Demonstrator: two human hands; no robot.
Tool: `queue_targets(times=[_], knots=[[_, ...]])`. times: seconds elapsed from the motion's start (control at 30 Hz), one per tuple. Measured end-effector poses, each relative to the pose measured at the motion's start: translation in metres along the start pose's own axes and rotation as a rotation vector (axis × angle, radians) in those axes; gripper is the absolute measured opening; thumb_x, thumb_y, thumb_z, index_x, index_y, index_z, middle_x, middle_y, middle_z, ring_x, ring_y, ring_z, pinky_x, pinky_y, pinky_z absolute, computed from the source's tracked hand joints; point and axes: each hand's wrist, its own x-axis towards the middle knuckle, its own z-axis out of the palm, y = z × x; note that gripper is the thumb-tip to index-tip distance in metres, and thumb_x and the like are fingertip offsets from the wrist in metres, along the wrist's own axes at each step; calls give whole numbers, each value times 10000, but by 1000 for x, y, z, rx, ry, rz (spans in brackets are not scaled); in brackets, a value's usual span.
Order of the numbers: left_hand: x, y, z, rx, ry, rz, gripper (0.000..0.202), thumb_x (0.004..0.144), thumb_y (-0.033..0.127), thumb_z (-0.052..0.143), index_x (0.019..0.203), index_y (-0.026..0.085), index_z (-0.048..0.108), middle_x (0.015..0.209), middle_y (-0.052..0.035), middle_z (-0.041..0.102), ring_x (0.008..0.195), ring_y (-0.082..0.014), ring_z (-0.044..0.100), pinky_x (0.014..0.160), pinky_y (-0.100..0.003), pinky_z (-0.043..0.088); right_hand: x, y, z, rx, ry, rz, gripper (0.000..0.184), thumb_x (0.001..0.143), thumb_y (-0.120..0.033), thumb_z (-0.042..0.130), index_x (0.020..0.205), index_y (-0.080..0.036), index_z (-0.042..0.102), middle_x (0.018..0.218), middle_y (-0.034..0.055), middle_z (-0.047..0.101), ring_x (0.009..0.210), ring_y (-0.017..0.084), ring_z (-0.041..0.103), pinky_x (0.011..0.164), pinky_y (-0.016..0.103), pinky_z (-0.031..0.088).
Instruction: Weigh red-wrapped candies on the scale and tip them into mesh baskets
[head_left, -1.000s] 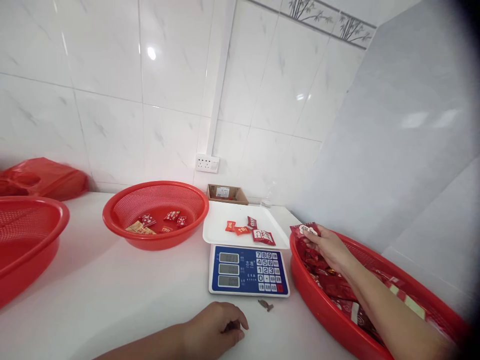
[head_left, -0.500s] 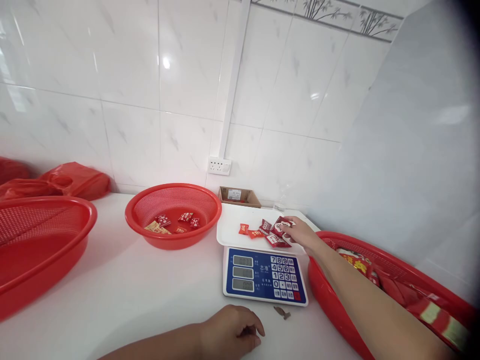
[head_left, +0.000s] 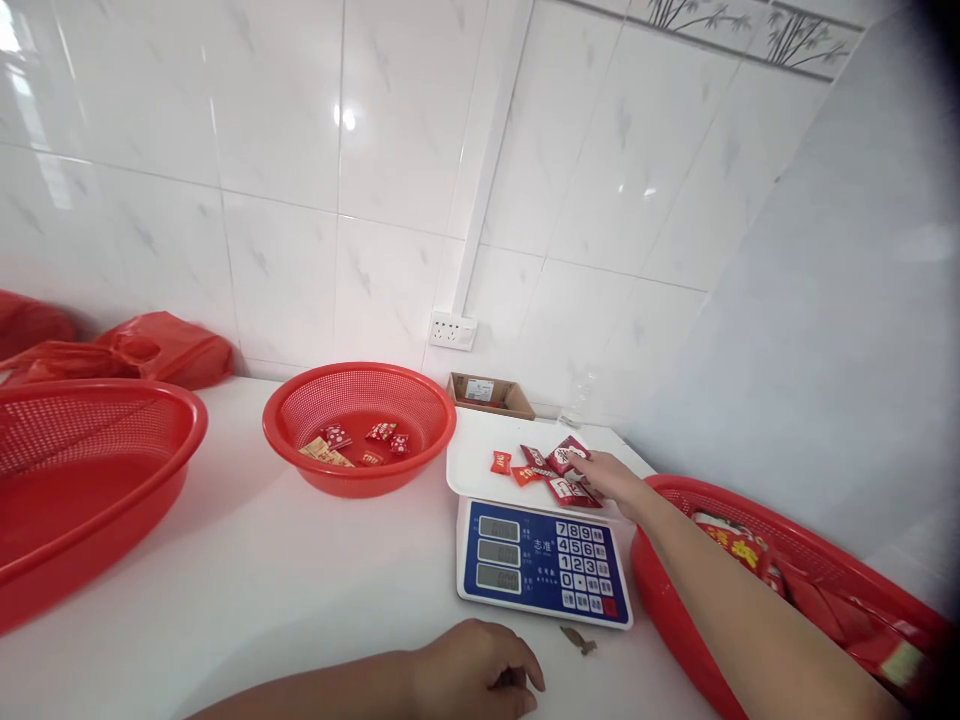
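My right hand (head_left: 611, 482) reaches over the white weighing pan (head_left: 469, 463) of a digital scale. Its fingers are closed on a dark red snack packet (head_left: 566, 455) at the pan's right side. Other small wrapped snacks lie beside it: a red packet (head_left: 574, 492), partly under my hand, and an orange-red packet (head_left: 501, 462). The blue keypad panel (head_left: 544, 560) faces me, its display digits too faint to read. My left hand (head_left: 480, 665) rests on the table in front of the scale, fingers loosely curled and apart, nothing visible in it.
A round red basket (head_left: 360, 478) with several small packets stands left of the scale. Another red basket (head_left: 97, 520) is at far left, and one holding packets (head_left: 787, 510) at right. Red plastic bags (head_left: 172, 350) and a cardboard box (head_left: 491, 395) sit by the wall.
The view has shifted, so the scale and baskets appear slightly further right. My right hand stays at the packets, dipped a little lower over them; my left hand keeps its place on the table.
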Motion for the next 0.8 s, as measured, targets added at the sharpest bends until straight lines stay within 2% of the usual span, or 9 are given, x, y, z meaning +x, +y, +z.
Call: queue_targets(times=[0.1, 0.2, 0.3, 0.4, 0.47, 0.57, 0.6, 0.73, 0.8], knots=[[0, -1, 1, 1, 18, 23, 294, 763, 285, 543, 1018, 219, 671, 894, -43, 644, 721, -135, 574, 678, -205, 461, 3, 5, -2, -15, 26, 35, 407, 802, -463, 482, 992, -131, 620, 902, 106, 683, 805, 211, 625, 654, 281, 453], [0, -3, 2, -10, 16, 29, 293, 766, 299, 542, 1018, 224, 670, 898, -40, 644, 714, -131, 571, 664, -200, 459, 4, 5, 0, -40, 117, 24, 611, 722, -431, 594, 1216, -90, 481, 1134, 172, 596, 991, 263, 577, 800, 339, 443], [-1, -4, 2, -16, 8, 28, 296, 770, 308, 537, 1022, 227, 669, 903, -42, 645, 713, -130, 570, 667, -200, 462, 2, -4, 8, -40, 139, -61, 709, 762, -438, 547, 1352, -107, 336, 1333, 183, 448, 1174, 257, 472, 942, 350, 380], [-1, -4, 2, -15, 1, 21, 296, 768, 303, 540, 1024, 227, 668, 901, -42, 646, 713, -131, 572, 675, -203, 465, -5, -19, 22, -29, 80, -178, 650, 840, -523, 399, 1384, -174, 331, 1425, 120, 358, 1292, 225, 340, 1036, 352, 296], [-1, -3, 2, -14, -1, 20, 297, 764, 296, 546, 1023, 221, 669, 911, -46, 645, 718, -133, 574, 680, -204, 467, -12, -31, 30, -71, 14, -232, 666, 825, -611, 368, 1387, -253, 342, 1472, 82, 278, 1354, 262, 202, 1069, 457, 217], [-1, -2, 2, -8, 4, 27, 297, 760, 277, 545, 1018, 207, 673, 904, -52, 646, 706, -134, 570, 674, -205, 467, -21, -47, 40, -205, -105, -293, 673, 778, -699, 363, 1360, -360, 369, 1507, 37, 183, 1372, 340, 48, 1024, 634, 113], [-1, -1, 2, -4, 6, 31, 296, 760, 274, 543, 1017, 204, 673, 899, -53, 647, 700, -134, 568, 669, -205, 466, -24, -51, 42, -244, -130, -321, 657, 776, -696, 373, 1346, -370, 389, 1505, 30, 191, 1369, 347, 54, 1017, 645, 107], [-1, 0, 1, 6, 13, 26, 296, 764, 270, 538, 1021, 208, 671, 910, -51, 646, 708, -137, 570, 670, -207, 464, -31, -62, 47, -267, -132, -431, 543, 802, -573, 447, 1280, -319, 494, 1448, 56, 320, 1324, 298, 252, 1039, 562, 183], [-1, 0, 1, 7, 13, 23, 295, 766, 270, 539, 1023, 211, 670, 914, -49, 645, 715, -137, 572, 676, -208, 465, -33, -65, 46, -242, -150, -452, 529, 800, -535, 478, 1274, -302, 504, 1460, 70, 294, 1329, 283, 249, 1055, 548, 159]])
